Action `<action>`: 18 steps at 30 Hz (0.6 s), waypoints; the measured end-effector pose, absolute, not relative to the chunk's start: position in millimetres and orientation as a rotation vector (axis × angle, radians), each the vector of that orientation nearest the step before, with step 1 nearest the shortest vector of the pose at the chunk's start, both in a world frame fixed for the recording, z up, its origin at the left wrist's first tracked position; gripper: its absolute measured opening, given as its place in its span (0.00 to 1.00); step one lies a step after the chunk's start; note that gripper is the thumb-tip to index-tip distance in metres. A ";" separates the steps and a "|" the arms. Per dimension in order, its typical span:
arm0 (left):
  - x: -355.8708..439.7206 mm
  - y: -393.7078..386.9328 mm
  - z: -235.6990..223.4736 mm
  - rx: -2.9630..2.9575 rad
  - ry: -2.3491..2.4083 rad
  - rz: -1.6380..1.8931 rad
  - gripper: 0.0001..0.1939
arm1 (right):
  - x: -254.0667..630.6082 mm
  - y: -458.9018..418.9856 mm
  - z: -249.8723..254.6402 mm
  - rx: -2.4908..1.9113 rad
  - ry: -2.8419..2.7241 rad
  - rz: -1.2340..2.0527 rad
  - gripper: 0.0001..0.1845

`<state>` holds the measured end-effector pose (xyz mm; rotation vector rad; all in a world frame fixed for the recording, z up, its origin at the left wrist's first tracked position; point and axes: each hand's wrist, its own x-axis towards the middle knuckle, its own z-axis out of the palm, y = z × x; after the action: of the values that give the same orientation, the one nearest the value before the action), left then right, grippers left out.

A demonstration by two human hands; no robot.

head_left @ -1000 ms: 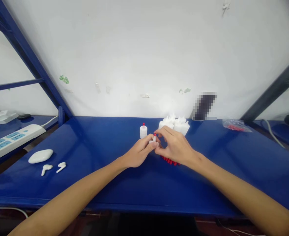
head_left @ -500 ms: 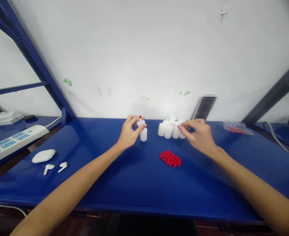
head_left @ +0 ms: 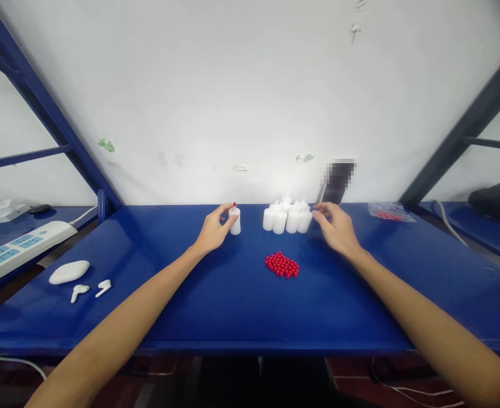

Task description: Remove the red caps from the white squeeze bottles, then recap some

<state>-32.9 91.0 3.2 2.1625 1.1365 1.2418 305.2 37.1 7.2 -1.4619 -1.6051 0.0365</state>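
My left hand (head_left: 213, 230) pinches a small white bottle with a red cap (head_left: 234, 221), which stands on the blue table (head_left: 241, 306) near the wall. My right hand (head_left: 338, 228) hovers with its fingers apart and nothing in them, its fingertips right beside the right end of a cluster of several uncapped white bottles (head_left: 286, 219). A pile of small red caps (head_left: 282, 265) lies on the table between my two hands, closer to me. I cannot tell whether a second capped bottle stands behind my left hand.
A white earbud case (head_left: 69, 272) and two loose earbuds (head_left: 89, 290) lie at the left. A white power strip (head_left: 16, 246) sits on the neighbouring shelf. A clear bag with red bits (head_left: 388, 212) lies at the back right, by a blue frame post.
My hands have parted from the middle. The left carried the capped bottle back toward the wall and set it down; the right moved to the bottle cluster. The red pile is uncovered.
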 end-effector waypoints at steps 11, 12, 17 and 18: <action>-48.3 71.9 16.2 2.203 0.909 1.530 0.15 | 297.4 43.4 -5.5 -1.503 -1.657 0.234 0.18; -47.2 68.2 17.5 2.209 0.903 1.515 0.14 | 296.5 42.1 -3.6 -1.516 -1.652 0.223 0.16; -38.9 54.3 16.9 2.465 0.758 1.430 0.08 | 280.5 26.8 9.9 -1.538 -1.696 0.192 0.07; -37.1 53.2 15.9 2.512 0.732 1.389 0.07 | 273.3 23.4 12.7 -1.497 -1.735 0.222 0.07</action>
<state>-37.1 53.2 15.9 2.5123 0.7324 1.3891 273.3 23.4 12.7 -1.4969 -1.7347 0.2222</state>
